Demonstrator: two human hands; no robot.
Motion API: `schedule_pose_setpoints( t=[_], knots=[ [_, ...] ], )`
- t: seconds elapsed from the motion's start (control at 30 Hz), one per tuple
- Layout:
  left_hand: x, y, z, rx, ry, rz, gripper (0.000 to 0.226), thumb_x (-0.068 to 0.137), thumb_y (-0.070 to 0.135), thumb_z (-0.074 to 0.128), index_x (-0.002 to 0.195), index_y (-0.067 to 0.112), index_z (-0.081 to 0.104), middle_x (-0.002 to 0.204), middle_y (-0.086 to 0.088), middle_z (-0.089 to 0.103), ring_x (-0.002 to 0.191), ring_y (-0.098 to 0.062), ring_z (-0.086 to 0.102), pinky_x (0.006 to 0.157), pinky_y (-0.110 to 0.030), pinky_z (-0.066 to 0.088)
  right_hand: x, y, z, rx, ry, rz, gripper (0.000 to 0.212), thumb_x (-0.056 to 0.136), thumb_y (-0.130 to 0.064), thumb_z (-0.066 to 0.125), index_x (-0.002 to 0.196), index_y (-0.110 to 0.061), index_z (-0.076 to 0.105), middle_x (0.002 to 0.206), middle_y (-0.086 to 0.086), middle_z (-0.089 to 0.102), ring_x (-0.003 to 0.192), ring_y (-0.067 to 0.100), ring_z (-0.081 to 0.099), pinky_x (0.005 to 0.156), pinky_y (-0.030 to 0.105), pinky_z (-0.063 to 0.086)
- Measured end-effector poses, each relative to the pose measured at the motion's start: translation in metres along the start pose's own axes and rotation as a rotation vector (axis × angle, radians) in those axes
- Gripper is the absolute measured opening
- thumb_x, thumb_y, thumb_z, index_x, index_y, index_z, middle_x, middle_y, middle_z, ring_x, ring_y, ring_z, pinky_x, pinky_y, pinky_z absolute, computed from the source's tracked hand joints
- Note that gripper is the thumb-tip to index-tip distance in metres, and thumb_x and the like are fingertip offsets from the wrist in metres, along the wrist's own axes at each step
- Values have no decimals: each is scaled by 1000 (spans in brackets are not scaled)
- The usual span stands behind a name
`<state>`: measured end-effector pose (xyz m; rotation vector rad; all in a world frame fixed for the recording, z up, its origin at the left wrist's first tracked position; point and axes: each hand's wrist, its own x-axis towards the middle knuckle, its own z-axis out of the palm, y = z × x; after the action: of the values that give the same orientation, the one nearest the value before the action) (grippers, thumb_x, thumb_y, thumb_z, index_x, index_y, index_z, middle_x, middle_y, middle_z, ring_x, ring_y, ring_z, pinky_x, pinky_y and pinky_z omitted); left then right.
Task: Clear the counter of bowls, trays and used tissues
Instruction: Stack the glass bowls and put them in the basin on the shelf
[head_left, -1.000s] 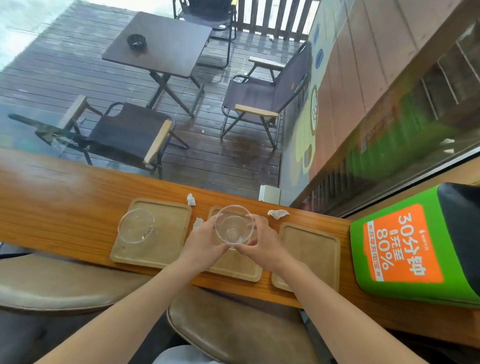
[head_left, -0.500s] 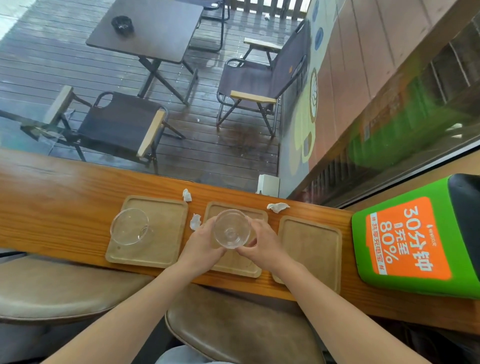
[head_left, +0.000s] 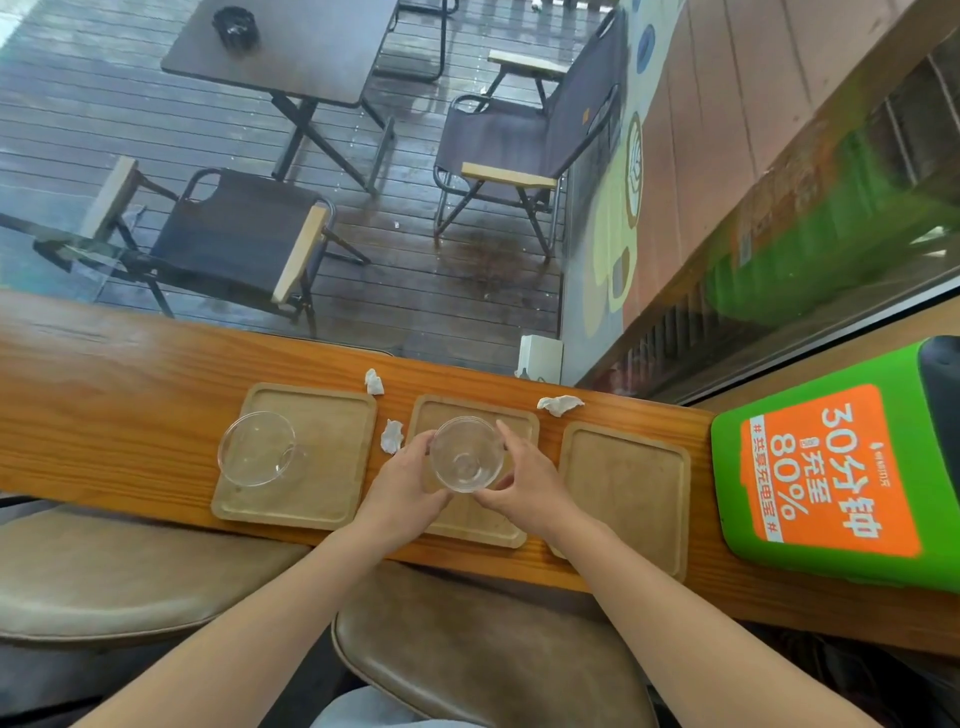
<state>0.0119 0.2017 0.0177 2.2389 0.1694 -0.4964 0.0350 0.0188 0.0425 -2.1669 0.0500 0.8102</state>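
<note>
Both hands are closed around one clear glass bowl (head_left: 467, 461) over the middle tray (head_left: 470, 525). The left hand (head_left: 402, 483) cups its left side and the right hand (head_left: 524, 480) its right side, so each grip is wrapped on the bowl's wall. Whether the bowl is just lifted or sitting on the tray is hard to tell from here.

Three wooden trays lie in a row on the long wooden bench (head_left: 104, 395). The left tray (head_left: 332, 457) carries a second clear bowl (head_left: 257, 455) near its left edge, the rim reaching close to the tray's lip. The right tray (head_left: 626, 488) is bare, and its near corner comes right up to the bench's front edge. The middle tray also sits close to that front edge.

Three crumpled tissues lie on the bench: one (head_left: 373, 382) just behind the left tray's far right corner, one (head_left: 391, 435) in the narrow gap between the left and middle trays, and one (head_left: 559, 404) behind the gap between the middle and right trays.

To the right, a green and orange box (head_left: 831, 467) stands just beside the right tray, closing that end. Leftward the bench runs on open. The window glass borders the far edge, and padded stools (head_left: 488, 654) sit under the near edge.
</note>
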Motion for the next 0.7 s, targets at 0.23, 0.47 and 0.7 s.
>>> schedule_pose_setpoints(
  t=[0.23, 0.47, 0.7],
  knots=[
    [0, 3, -1, 19, -5, -6, 74, 81, 23, 79, 143, 29, 40, 134, 8, 56, 94, -17, 61, 87, -33, 55, 0, -1, 1, -6, -1, -29, 87, 80, -31, 80, 151, -26, 30, 145, 0, 45, 117, 23, 58, 101, 45, 50],
    [2, 3, 1, 98, 11, 9, 74, 84, 25, 76, 146, 31, 36, 134, 8, 58, 83, -11, 59, 76, -21, 51, 1, -1, 4, -45, 7, -3, 96, 82, -38, 78, 156, -22, 19, 155, 3, 35, 125, 26, 53, 104, 46, 47],
    [0, 5, -6, 137, -20, -44, 81, 84, 23, 76, 152, 22, 31, 145, 3, 50, 121, -23, 58, 98, -42, 53, 0, 3, 0, -84, 10, -4, 94, 77, -40, 81, 153, -23, 27, 151, 3, 38, 118, 24, 57, 99, 45, 51]
  ],
)
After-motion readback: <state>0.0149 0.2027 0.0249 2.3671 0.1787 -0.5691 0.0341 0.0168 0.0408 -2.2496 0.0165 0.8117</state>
